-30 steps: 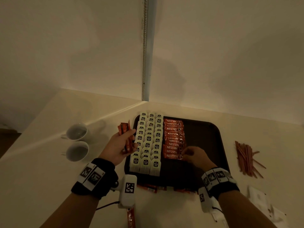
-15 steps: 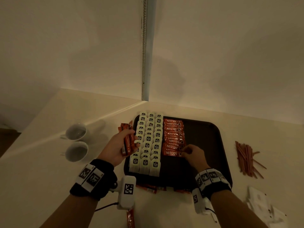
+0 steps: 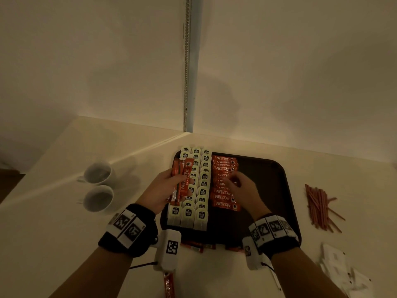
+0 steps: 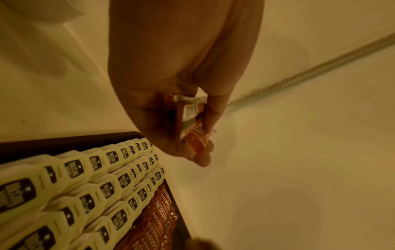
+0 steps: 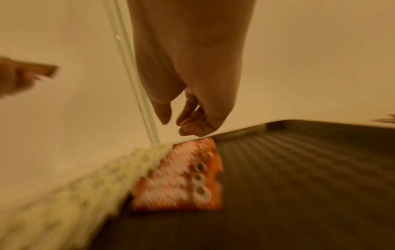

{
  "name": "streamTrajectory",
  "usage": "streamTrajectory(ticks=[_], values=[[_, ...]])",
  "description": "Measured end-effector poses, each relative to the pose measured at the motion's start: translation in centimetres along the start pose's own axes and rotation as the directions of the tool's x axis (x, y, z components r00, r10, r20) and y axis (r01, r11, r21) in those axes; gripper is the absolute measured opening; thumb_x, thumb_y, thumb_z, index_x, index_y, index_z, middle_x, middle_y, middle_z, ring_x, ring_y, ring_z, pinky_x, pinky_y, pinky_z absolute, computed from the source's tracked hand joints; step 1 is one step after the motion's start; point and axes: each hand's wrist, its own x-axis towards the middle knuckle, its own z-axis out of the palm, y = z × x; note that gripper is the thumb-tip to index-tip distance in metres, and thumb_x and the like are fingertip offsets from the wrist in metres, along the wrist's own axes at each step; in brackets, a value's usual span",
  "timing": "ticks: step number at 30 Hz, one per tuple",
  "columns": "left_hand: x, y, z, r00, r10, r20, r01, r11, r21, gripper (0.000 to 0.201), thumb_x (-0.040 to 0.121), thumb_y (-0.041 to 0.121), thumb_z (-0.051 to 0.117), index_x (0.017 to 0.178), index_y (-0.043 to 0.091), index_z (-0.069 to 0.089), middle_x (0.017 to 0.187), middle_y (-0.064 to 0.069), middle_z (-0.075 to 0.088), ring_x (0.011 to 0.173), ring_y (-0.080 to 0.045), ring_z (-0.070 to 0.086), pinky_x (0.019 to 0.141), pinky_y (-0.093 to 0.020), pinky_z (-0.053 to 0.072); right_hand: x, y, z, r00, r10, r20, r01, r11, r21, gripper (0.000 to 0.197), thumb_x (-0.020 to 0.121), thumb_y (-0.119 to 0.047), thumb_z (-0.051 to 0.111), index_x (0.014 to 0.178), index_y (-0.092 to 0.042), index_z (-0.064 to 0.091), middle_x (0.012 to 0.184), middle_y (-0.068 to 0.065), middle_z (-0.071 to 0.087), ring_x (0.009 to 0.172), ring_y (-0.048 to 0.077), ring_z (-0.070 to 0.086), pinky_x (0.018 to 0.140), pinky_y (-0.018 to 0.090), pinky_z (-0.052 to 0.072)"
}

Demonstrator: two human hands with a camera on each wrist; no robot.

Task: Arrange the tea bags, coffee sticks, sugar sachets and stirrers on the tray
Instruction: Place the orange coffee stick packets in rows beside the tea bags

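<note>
Gripping a bundle of coffee sticks point(image 3: 181, 182), the left hand point(image 3: 160, 191) is held over the tea bags point(image 3: 202, 191); the right hand point(image 3: 245, 191), fingers loosely curled and holding nothing, is poised above the tray point(image 3: 277, 183).

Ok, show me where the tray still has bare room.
Tray: bare right half, between the coffee sticks and the right rim, plus a strip at the near rim. Crowded: the left side, packed with tea bags, both hands above.

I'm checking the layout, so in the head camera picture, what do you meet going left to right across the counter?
Two cups → left hand holding coffee sticks → tea bags → coffee stick row → stirrers.
</note>
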Motion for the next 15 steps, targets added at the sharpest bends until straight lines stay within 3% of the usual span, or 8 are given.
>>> streamTrajectory(ticks=[2,4,7,10,12,15], values=[[0.0,0.4,0.8,0.999,0.020,0.032,-0.023,0.995,0.094,0.016,0.096,0.010,0.050,0.105,0.014,0.063,0.086,-0.005,0.073,0.062,-0.018,0.067,0.052,-0.023,0.052,-0.4,-3.4,0.3,0.982,-0.110,0.156,0.079,0.978,0.195,0.015,0.095,-0.032,0.048,0.106,-0.026,0.055,0.103,-0.010,0.058,0.090,0.009,0.059,0.073,0.019,0.047],[0.1,0.7,1.4,0.997,0.038,0.063,-0.047,0.987,0.153,0.015,0.095,0.010,0.053,0.104,0.013,0.065,0.091,-0.009,0.073,0.065,-0.019,0.068,0.060,-0.026,0.055,-0.6,-5.9,0.5,0.953,-0.160,0.257,0.056,0.927,0.370,0.022,0.096,-0.033,0.046,0.114,-0.026,0.056,0.109,-0.005,0.061,0.088,0.011,0.061,0.074,0.024,0.051],[0.1,1.0,1.6,0.993,0.089,0.076,-0.104,0.967,0.231,0.015,0.090,0.014,0.061,0.103,0.010,0.067,0.091,-0.009,0.074,0.075,-0.024,0.069,0.075,-0.038,0.051,-0.5,-7.5,0.3,0.950,-0.237,0.204,0.158,0.926,0.343,0.023,0.092,-0.023,0.056,0.114,-0.017,0.058,0.101,0.000,0.063,0.078,0.005,0.062,0.068,0.019,0.052],[-0.1,1.1,1.0,0.987,0.160,-0.009,-0.153,0.957,0.247,0.022,0.082,0.015,0.071,0.102,0.007,0.067,0.073,0.000,0.070,0.056,-0.005,0.063,0.053,-0.016,0.045,-0.3,-7.6,0.1,0.972,-0.204,0.120,0.130,0.885,0.446,0.016,0.090,-0.009,0.058,0.104,-0.003,0.056,0.096,0.007,0.063,0.070,0.004,0.063,0.065,0.016,0.051],[-0.1,1.3,0.6,0.971,0.221,-0.089,-0.201,0.961,0.192,0.017,0.080,0.008,0.072,0.097,0.005,0.069,0.058,0.005,0.066,0.043,0.000,0.054,0.042,-0.010,0.037,-0.3,-7.3,-0.2,0.980,-0.154,0.129,0.062,0.841,0.538,0.011,0.090,-0.006,0.056,0.100,-0.003,0.054,0.100,0.010,0.062,0.075,0.009,0.067,0.068,0.018,0.053],[0.2,1.7,0.4,0.936,0.310,-0.165,-0.274,0.938,0.211,0.007,0.078,0.010,0.075,0.084,0.011,0.070,0.055,0.007,0.066,0.045,-0.002,0.055,0.049,-0.012,0.044,-0.7,-7.2,0.0,0.966,-0.152,0.211,0.004,0.820,0.572,0.017,0.087,-0.008,0.060,0.104,-0.010,0.056,0.105,0.010,0.062,0.084,0.012,0.067,0.073,0.021,0.053]])
